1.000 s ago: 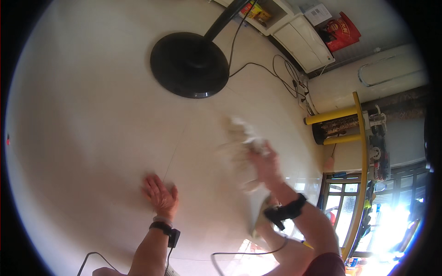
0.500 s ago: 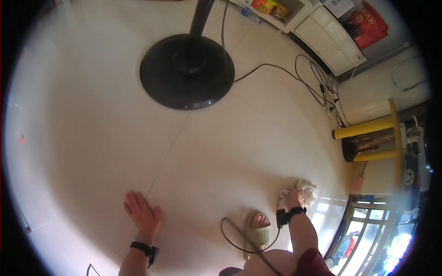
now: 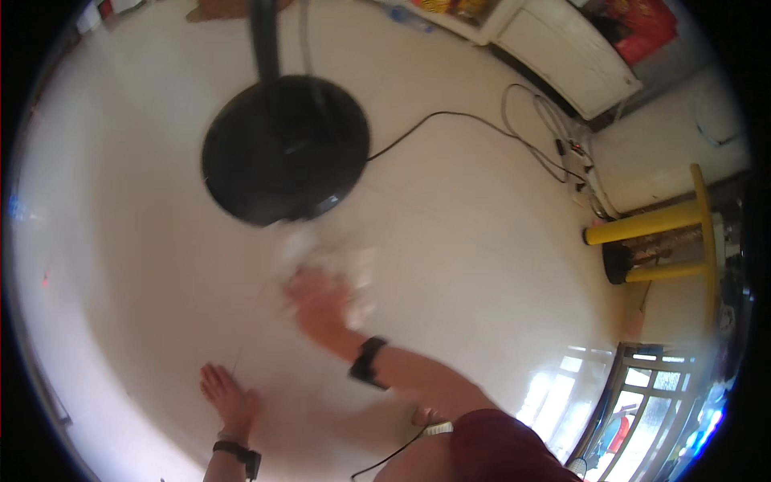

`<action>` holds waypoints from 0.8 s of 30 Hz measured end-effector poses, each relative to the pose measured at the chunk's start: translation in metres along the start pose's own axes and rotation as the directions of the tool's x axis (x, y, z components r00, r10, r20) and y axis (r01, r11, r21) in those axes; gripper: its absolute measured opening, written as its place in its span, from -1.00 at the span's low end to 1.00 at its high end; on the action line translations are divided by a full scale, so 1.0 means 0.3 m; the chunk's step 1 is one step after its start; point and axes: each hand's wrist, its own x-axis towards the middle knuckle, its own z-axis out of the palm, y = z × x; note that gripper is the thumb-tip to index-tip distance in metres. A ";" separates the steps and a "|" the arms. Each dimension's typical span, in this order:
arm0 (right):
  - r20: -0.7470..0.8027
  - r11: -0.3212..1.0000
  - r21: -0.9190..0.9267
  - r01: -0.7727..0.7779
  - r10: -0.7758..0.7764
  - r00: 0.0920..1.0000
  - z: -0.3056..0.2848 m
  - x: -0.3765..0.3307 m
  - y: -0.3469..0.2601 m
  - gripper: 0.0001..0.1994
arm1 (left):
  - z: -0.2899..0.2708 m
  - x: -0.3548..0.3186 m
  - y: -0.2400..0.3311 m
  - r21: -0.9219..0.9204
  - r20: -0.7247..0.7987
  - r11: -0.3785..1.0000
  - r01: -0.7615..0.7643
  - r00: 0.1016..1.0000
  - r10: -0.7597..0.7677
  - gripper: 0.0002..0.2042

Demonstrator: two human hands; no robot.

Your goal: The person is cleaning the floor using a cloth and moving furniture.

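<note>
My right hand [image 3: 320, 301] presses a whitish crumpled cloth [image 3: 363, 277] against the pale tiled floor [image 3: 450, 273], just in front of the round black stand base [image 3: 281, 161]. Both hand and cloth are smeared by motion, so the separate fingers are hard to make out. Flat on the tiles at the lower left rests my left hand [image 3: 229, 398], fingers stretched out and nothing in it. Each wrist wears a black band.
A black cable [image 3: 450, 114] runs from the base to a power strip [image 3: 580, 165] on the right. Beyond it are a white cabinet [image 3: 566, 52] and yellow furniture legs [image 3: 642, 225]. My slippered foot [image 3: 434, 422] is low in view, beside a thin cord.
My right hand has swept the cloth from beside my foot leftward and away from me, toward the black base. The left hand stays on the floor. The view has shifted slightly.
</note>
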 end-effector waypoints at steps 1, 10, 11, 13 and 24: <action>0.018 0.982 0.145 0.122 -0.126 0.992 -0.073 -0.033 -0.084 -0.69 | -0.005 -0.011 -0.008 0.006 -0.041 1.000 -0.006 0.999 0.006 -0.23; 0.268 -0.216 0.927 -0.307 -0.193 0.944 -0.275 -0.234 0.201 -0.45 | -0.162 0.113 0.156 -0.058 0.399 0.976 0.211 0.901 -0.171 -0.26; 0.330 -0.255 0.896 -0.363 -0.163 0.930 -0.401 -0.263 0.324 -0.36 | -0.110 0.112 0.139 -0.055 0.197 0.985 0.164 0.969 -0.151 -0.24; 0.361 -0.272 0.915 -0.299 0.214 0.908 -0.512 -0.410 0.576 -0.47 | -0.093 0.160 0.233 -0.046 -0.014 0.995 0.085 0.996 -0.086 -0.22; -0.164 -0.231 0.331 -0.915 0.941 -0.297 -0.405 -0.946 1.580 -0.39 | -0.197 0.573 1.055 -0.341 0.215 0.937 0.069 0.977 0.007 -0.02</action>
